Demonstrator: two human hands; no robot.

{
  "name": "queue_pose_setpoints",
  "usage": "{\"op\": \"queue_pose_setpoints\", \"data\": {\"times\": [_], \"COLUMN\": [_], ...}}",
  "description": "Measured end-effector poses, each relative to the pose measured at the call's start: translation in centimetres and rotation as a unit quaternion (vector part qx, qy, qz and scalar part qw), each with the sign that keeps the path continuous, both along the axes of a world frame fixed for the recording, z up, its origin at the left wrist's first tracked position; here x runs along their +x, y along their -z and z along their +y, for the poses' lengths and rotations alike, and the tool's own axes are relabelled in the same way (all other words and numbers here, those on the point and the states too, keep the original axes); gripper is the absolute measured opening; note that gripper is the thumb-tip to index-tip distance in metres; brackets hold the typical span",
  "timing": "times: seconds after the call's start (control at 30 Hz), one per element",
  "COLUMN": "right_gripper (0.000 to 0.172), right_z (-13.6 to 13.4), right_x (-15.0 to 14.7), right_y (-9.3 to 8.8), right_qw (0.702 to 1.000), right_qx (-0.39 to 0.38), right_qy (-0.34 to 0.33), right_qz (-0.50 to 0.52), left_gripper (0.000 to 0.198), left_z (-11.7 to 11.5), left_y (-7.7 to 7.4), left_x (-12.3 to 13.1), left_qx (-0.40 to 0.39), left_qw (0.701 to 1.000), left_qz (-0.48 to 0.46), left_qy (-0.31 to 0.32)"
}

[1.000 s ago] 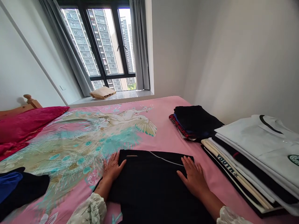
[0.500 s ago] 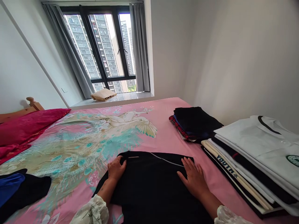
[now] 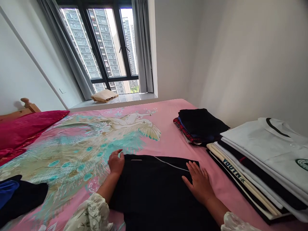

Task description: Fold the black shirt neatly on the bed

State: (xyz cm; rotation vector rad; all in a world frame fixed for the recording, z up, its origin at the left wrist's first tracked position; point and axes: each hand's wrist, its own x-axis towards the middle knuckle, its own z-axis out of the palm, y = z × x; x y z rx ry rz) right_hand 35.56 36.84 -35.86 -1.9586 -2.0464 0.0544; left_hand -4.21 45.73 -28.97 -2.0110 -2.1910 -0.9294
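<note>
A black garment [image 3: 158, 192] with a thin grey line and a short pale strip near its far edge lies spread on the bed in front of me. My right hand [image 3: 198, 183] rests flat on its far right corner, fingers stretched out. At the far left corner is my left hand [image 3: 116, 163], its fingers loosely bent and apart, just beside the cloth's edge. Whether it still touches the fabric is hard to see. The garment's near end runs out of view at the bottom.
To the right stand a tall stack of folded shirts [image 3: 260, 150] and, behind it, a smaller pile of dark clothes [image 3: 203, 123]. A black and blue garment [image 3: 26, 195] lies at left on the patterned pink bedsheet [image 3: 168, 112]. A red pillow [image 3: 26, 128] sits beyond it.
My left hand has come off the garment's far left corner and shifted a little left and up, its fingers loosening. My right hand stays in place. The view has tilted slightly.
</note>
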Motion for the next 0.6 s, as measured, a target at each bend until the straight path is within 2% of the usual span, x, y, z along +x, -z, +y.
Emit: {"op": "queue_pose_setpoints", "data": {"times": [0.07,0.13,0.17,0.2,0.23,0.3,0.37,0.4,0.5,0.6], "right_gripper": [0.068,0.068,0.068,0.068,0.068,0.068,0.067,0.067,0.068,0.068], "right_z": [0.0,0.0,0.0,0.0,0.0,0.0,0.0,0.0,0.1,0.2], "right_x": [0.0,0.0,0.0,0.0,0.0,0.0,0.0,0.0,0.0,0.1], "right_y": [0.0,-0.1,-0.1,-0.1,-0.1,-0.2,-0.2,-0.3,-0.3,-0.3], "right_qw": [1.000,1.000,1.000,1.000,1.000,1.000,1.000,1.000,1.000,1.000], "right_qx": [0.001,0.000,-0.001,-0.002,-0.003,-0.005,-0.004,-0.003,-0.004,-0.011], "right_qy": [0.000,-0.001,-0.001,-0.002,-0.002,-0.001,-0.003,-0.003,-0.002,-0.002], "right_qz": [0.000,0.000,-0.001,-0.002,-0.003,-0.004,-0.004,-0.003,0.003,0.009], "left_gripper": [0.038,0.033,0.034,0.038,0.046,0.059,0.064,0.065,0.065,0.067], "left_z": [-1.4,-2.8,-3.3,-3.6,-3.6,-2.8,-1.5,-1.0,0.0,-0.6], "left_y": [0.5,1.2,1.5,1.8,1.9,2.0,1.9,1.8,1.9,1.8], "left_x": [2.7,4.8,5.2,5.1,4.5,2.1,-0.7,-1.9,-3.2,-0.8], "left_qx": [-0.009,-0.038,-0.068,-0.106,-0.147,-0.219,-0.243,-0.244,-0.250,-0.233], "left_qw": [0.994,0.971,0.958,0.950,0.950,0.959,0.963,0.963,0.958,0.959], "left_qz": [0.026,0.053,0.071,0.089,0.106,0.125,0.119,0.115,0.110,0.112], "left_qy": [0.106,0.231,0.271,0.278,0.254,0.131,0.007,-0.028,-0.089,-0.116]}}
